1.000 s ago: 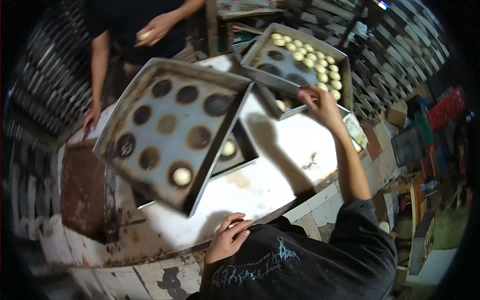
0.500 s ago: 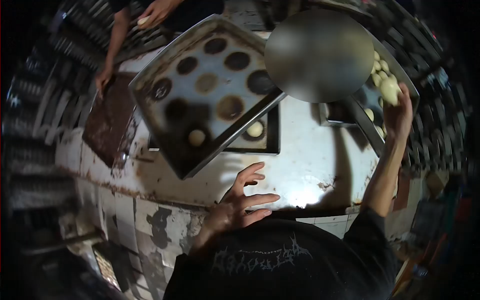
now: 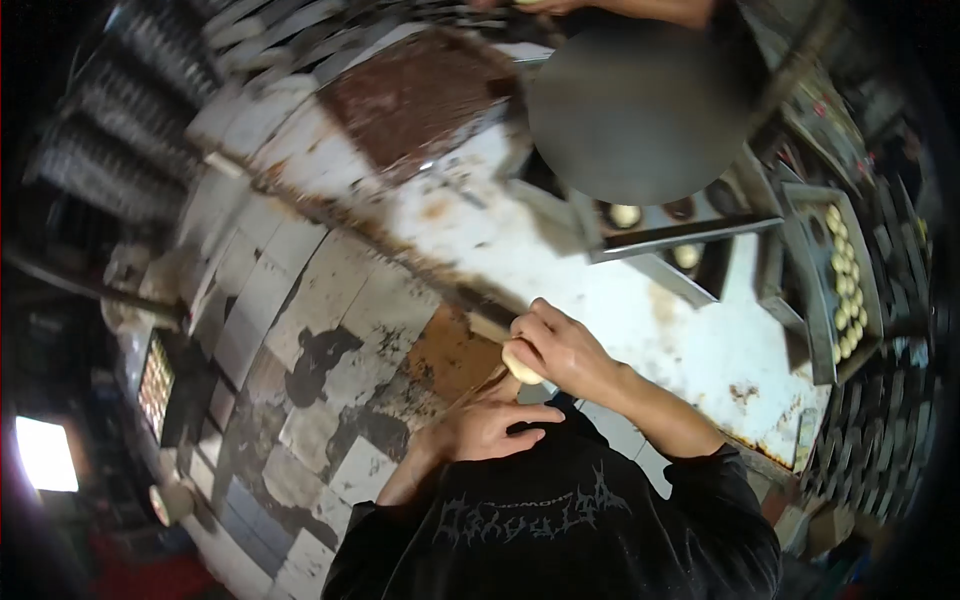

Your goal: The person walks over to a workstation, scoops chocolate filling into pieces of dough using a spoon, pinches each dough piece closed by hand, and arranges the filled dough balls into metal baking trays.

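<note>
My right hand [image 3: 562,352] is closed around pale yellow dough [image 3: 522,362] in front of my body, its fingers wrapped over the lump. Just below and to the left, my left hand [image 3: 482,430] has its fingers stretched and apart. One of its fingers reaches up close to the dough; whether it touches is unclear. On the table, a metal tray [image 3: 690,231] with dark round marks carries a dough ball [image 3: 625,215]. Another dough ball [image 3: 686,256] lies lower, in a second tray partly covered by the first. A blurred round patch hides part of the upper tray.
A long tray [image 3: 873,320] at the right holds rows of several small dough balls [image 3: 846,275]. A dark brown sheet [image 3: 420,100] lies on the white table [image 3: 640,310]. At the top, another person's arm [image 3: 660,8] reaches in. Worn tiles [image 3: 300,400] cover the floor.
My right hand has come from the right-hand tray to my front, carrying dough beside my left hand. The view has swung left, so the trays now appear farther right.
</note>
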### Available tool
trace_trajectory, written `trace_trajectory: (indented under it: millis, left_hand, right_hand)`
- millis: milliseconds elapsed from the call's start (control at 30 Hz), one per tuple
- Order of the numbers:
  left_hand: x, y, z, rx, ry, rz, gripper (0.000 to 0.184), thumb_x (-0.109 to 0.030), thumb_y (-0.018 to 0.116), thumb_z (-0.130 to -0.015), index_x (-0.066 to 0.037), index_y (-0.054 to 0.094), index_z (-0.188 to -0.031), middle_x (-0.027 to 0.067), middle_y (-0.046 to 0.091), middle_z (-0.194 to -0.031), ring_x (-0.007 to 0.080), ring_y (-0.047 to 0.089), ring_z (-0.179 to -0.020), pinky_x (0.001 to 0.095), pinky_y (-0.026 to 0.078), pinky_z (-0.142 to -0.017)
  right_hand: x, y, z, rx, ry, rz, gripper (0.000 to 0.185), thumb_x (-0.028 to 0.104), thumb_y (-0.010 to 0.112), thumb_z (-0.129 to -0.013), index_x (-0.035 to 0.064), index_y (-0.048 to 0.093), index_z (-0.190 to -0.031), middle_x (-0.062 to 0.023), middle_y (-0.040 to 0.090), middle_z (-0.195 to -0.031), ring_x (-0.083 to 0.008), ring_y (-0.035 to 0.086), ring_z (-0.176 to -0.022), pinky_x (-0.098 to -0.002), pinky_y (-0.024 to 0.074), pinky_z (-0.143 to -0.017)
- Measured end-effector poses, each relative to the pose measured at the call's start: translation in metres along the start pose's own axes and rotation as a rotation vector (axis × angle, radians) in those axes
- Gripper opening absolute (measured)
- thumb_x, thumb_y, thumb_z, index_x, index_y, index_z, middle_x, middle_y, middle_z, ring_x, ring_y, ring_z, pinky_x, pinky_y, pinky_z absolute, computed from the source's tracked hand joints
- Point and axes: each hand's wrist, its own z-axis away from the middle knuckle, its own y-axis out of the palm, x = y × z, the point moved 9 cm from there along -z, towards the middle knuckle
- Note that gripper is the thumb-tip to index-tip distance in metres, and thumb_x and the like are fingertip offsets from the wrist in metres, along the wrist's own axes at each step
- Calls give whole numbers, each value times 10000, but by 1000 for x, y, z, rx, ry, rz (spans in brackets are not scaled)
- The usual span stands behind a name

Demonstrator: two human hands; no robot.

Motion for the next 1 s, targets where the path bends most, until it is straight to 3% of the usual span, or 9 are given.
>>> trace_trajectory:
  millis: [267,333,367,500,667,733,833,933,1000]
  left_hand:
    - [66,-58,140,-718,-173,896,491,-344,505,-921,-57,415,-1309,119,361,-1400,272,387,-1274,434,304,-1054]
    - [124,-45,139,-865,-24,1847,512,-352,413,-955,-47,313,-1353,142,397,-1363,297,414,-1247,450,340,-1031]
    - [150,-45,138,-672,583,2130,437,-289,369,-969,-9,337,-1303,182,458,-1294,325,449,-1206,447,364,-1015]
    - [201,-80,149,-1145,-148,1712,325,-153,335,-961,18,381,-1234,206,507,-1230,332,477,-1174,443,386,-999]
    - [188,-149,88,-920,-485,192,367,-189,275,-985,17,379,-1269,179,510,-1226,268,533,-1082,373,431,-928]
    - [210,-142,55,-1130,-191,1409,544,-414,535,-877,-3,425,-1216,184,499,-1230,288,521,-1080,357,413,-938]
    - [243,-157,48,-1122,-144,1744,448,-355,356,-973,8,379,-1235,187,499,-1240,287,491,-1155,348,362,-1024]
    - [253,-194,45,-625,-597,138,307,-174,527,-910,-21,477,-1171,156,569,-1152,233,561,-1053,321,423,-947]
    - [280,-193,34,-773,-541,529,266,-12,591,-838,-5,545,-1100,68,606,-976,191,579,-930,301,471,-830]
  right_hand:
    - [27,82,-97,-247,271,-312,108,92,640,-818,16,574,-858,-110,561,-810,-206,555,-692,-307,448,-614]
    - [61,118,-107,-31,135,-246,81,89,629,-824,43,595,-881,-94,568,-834,-227,578,-737,-320,468,-635]
    - [80,137,-106,105,3,-160,83,84,623,-825,58,611,-903,-89,579,-857,-245,593,-763,-324,484,-650]
    - [112,148,-111,152,-335,8,141,63,599,-832,61,640,-966,-92,608,-918,-248,625,-816,-323,507,-684]
    - [-18,119,-172,-266,263,-291,194,144,543,-890,24,615,-1025,-142,603,-857,-291,588,-809,-352,475,-718]
    - [-89,115,-194,-570,412,-471,262,137,574,-861,-28,554,-1063,-182,571,-924,-326,541,-838,-374,438,-760]
    - [-149,102,-217,-628,377,134,451,139,631,-802,-100,428,-1125,-255,465,-1087,-392,458,-979,-467,342,-887]
    - [-196,128,-221,-427,521,-20,350,41,601,-807,-5,468,-1128,-229,465,-1026,-373,516,-876,-443,431,-734]
    - [-169,114,-225,-458,330,85,254,-29,575,-802,17,525,-1047,-217,465,-988,-344,549,-773,-417,452,-599]
